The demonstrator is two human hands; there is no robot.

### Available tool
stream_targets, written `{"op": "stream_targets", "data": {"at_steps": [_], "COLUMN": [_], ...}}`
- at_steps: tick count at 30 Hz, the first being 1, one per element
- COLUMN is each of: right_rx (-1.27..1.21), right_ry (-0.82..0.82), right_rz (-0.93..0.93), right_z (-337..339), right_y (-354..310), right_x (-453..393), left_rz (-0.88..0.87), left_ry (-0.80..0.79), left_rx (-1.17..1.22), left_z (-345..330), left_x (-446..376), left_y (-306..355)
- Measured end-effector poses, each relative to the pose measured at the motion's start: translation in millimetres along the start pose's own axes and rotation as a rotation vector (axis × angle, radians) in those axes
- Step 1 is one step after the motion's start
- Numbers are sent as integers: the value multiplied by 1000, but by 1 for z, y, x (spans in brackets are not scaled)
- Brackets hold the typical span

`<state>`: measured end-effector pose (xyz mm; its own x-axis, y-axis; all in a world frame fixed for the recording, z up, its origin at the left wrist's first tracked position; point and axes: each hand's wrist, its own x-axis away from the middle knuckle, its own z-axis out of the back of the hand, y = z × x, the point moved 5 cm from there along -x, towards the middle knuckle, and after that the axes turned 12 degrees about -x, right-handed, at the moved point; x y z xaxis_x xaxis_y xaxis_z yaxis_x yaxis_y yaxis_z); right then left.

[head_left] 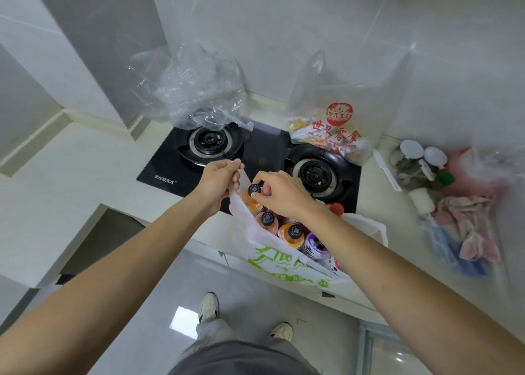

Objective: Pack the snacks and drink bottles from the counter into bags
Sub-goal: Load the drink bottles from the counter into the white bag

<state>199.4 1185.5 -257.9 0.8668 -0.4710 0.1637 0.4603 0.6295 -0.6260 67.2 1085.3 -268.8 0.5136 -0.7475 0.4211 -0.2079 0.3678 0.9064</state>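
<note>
Right grip: right hand (279, 194) with thumb and fingers pinched round the black cap of an orange drink bottle (251, 198), which stands upright at the far end of the bag's mouth.
Left grip: left hand (218, 180) just left of the right grip, fingers curled and clamped on the far-left handle of the white bag (272, 258), pulling the mouth wide.
Bag: white plastic with green printing, standing on the front edge of the bench (85, 158), directly beneath both grips.
Bottles in bag, nearer than the right grip: three more caps plainly visible, two on orange or peach bottles and one on a purple-labelled bottle (314, 245); a red-and-white item shows at the near right rim, and a red cap (337, 208) peeks out just right of the right wrist. Others may be hidden under the forearm.
Hob: black glass gas hob (255, 150) just beyond both grips, with two burners.
Clear bags beyond the grips: two, a crumpled empty one (193, 90) over the far-left burner, and a standing one with red characters (338, 124) holding snack packets, far right of the right grip.
Far right of the right grip: a blurred heap of jars with two white lids, cloths and plastic (454, 198).
</note>
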Motion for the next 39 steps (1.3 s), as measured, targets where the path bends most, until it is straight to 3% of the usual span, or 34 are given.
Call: {"op": "stream_targets", "data": {"at_steps": [10,14,18,22,24,28,31,35,39], "right_rx": [-81,-101,85,101,-135,-898,-1250,-1408,-1338], "right_ry": [34,227,407,155,119,439,674,785,780], "right_rz": [32,-1,-336,-852,-946,-792,-637,-455,-312], "right_z": [1,32,80,93,88,73,75,100,135], "right_y": [1,21,81,145,161,158,150,122,80], "right_x": [8,28,88,162,185,204,201,189,178], "left_rz": [-65,-60,-49,-53,-53,-60,-80,-130,-202], "left_ry": [57,8,-21,-52,-58,-61,-48,-20,-11], "left_rx": [-80,-105,-119,-134,-148,-164,-169,-134,-96], "left_z": [-8,-18,-26,-33,-35,-35,-36,-33,-28], "left_x": [20,17,12,9,7,5,9,18,23], "left_y": [7,9,10,12,12,11,15,25,49]}}
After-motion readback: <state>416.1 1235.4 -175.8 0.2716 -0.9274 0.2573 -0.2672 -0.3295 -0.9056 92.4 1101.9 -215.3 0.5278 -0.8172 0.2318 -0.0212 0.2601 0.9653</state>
